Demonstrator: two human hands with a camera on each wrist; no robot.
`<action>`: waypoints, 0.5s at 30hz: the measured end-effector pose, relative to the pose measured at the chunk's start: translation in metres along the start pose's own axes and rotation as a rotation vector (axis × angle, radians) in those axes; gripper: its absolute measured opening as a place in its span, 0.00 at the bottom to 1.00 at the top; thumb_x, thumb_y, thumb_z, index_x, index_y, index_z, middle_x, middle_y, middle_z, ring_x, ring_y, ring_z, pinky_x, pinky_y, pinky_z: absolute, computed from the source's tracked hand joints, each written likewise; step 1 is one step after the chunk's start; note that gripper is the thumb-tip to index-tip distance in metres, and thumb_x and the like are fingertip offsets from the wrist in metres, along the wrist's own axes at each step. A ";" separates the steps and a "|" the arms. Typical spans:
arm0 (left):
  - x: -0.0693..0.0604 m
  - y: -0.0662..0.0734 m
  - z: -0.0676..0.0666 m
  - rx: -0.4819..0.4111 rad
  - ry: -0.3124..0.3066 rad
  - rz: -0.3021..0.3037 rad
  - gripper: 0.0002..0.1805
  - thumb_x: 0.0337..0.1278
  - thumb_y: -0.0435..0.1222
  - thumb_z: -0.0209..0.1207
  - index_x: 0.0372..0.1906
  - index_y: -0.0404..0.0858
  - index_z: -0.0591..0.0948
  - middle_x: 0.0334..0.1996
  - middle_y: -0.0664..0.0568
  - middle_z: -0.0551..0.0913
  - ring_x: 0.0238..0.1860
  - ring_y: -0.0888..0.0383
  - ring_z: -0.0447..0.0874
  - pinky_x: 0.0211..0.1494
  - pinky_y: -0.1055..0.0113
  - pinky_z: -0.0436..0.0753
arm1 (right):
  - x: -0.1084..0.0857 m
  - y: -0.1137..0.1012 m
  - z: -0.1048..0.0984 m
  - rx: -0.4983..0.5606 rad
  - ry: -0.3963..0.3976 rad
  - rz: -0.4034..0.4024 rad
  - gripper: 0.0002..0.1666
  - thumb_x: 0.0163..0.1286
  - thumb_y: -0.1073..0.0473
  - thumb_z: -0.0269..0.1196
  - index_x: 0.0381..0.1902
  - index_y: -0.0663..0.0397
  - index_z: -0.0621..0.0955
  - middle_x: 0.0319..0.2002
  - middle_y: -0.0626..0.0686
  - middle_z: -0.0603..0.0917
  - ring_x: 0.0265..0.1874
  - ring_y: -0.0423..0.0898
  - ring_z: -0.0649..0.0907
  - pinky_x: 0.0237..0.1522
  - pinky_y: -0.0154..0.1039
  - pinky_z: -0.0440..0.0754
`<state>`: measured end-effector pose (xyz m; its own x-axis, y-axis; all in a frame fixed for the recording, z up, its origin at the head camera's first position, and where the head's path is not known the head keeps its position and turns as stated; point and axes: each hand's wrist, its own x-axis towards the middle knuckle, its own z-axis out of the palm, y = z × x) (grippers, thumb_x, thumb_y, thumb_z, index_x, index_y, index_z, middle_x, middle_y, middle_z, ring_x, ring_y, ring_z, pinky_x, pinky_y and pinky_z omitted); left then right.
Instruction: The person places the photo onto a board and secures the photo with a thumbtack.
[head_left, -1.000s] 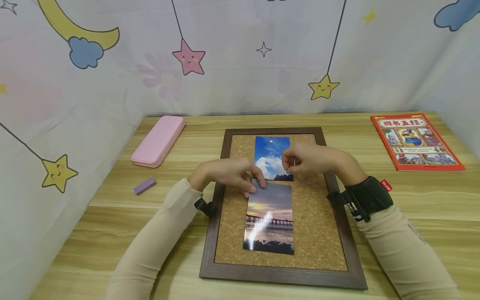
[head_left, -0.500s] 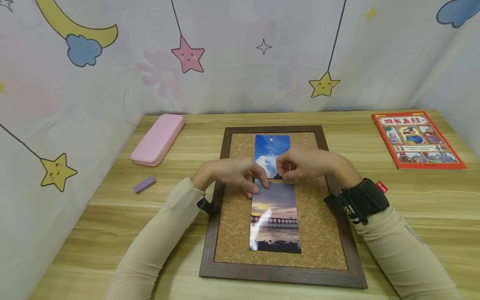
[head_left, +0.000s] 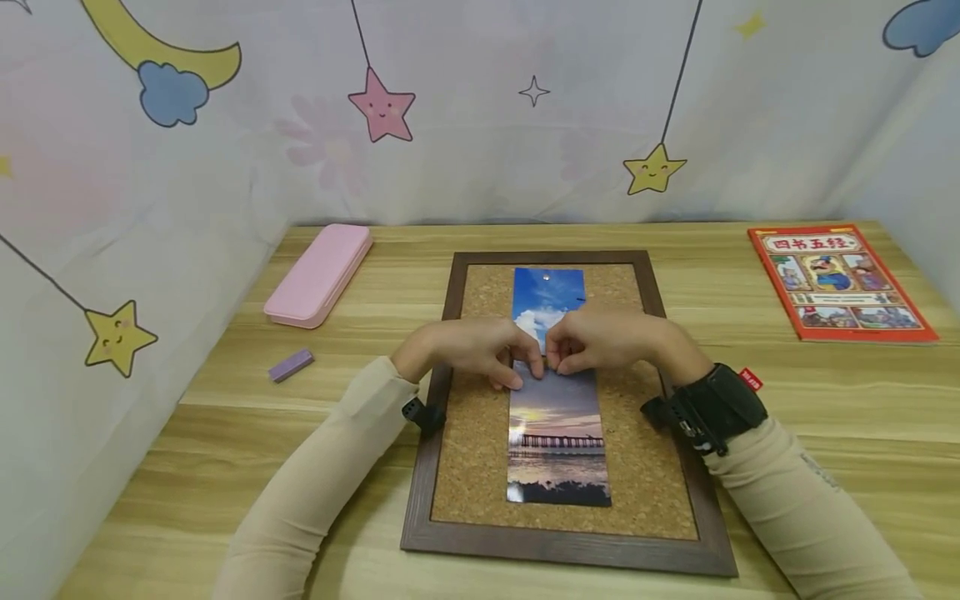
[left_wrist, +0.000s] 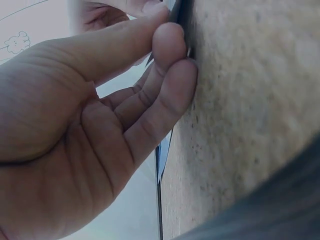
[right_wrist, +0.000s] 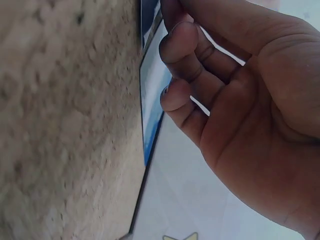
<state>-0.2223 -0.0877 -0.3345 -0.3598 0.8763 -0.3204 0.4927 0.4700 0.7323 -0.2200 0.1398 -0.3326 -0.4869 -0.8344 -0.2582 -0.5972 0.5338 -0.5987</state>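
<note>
A glossy sunset pier photo (head_left: 558,446) lies on a cork board (head_left: 472,467). My left hand (head_left: 487,348) pinches its upper left part; in the left wrist view, thumb and fingertips meet around the dark photo edge. My right hand (head_left: 600,340) is at the photo's top edge, thumb and forefinger drawn together and the other fingers curled. Whatever may be between those fingertips is hidden. Just above lies a blue sky photo (head_left: 551,292), with a small gold pushpin (head_left: 546,277) near its top; both hands partly cover its lower end.
Around the cork runs a dark wooden frame (head_left: 570,546), on a wood-grain table (head_left: 360,475). At the left lie a pink pencil case (head_left: 318,275) and a small purple block (head_left: 291,365). A red picture book (head_left: 840,283) lies at the far right. A patterned curtain stands behind.
My left hand has shifted slightly right, and the sunset photo has slid right and straightened under the sky photo. My right hand has come left and down to its top edge.
</note>
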 end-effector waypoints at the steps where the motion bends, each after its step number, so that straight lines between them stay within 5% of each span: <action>1: 0.000 0.000 0.000 0.002 0.001 -0.004 0.12 0.64 0.28 0.63 0.52 0.36 0.82 0.37 0.52 0.84 0.30 0.58 0.83 0.36 0.65 0.83 | 0.000 0.000 0.001 0.001 -0.008 -0.001 0.03 0.72 0.61 0.64 0.36 0.51 0.82 0.29 0.42 0.81 0.26 0.39 0.77 0.33 0.38 0.75; 15: -0.004 0.004 -0.001 0.012 0.013 -0.081 0.16 0.66 0.31 0.63 0.56 0.37 0.76 0.36 0.49 0.83 0.32 0.57 0.84 0.37 0.66 0.83 | 0.003 0.001 0.003 0.042 -0.036 0.002 0.06 0.73 0.64 0.62 0.34 0.51 0.80 0.27 0.45 0.75 0.25 0.40 0.72 0.32 0.38 0.70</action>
<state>-0.2194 -0.0896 -0.3301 -0.4093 0.8337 -0.3707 0.4709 0.5410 0.6968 -0.2202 0.1373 -0.3363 -0.4643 -0.8382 -0.2860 -0.5690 0.5298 -0.6290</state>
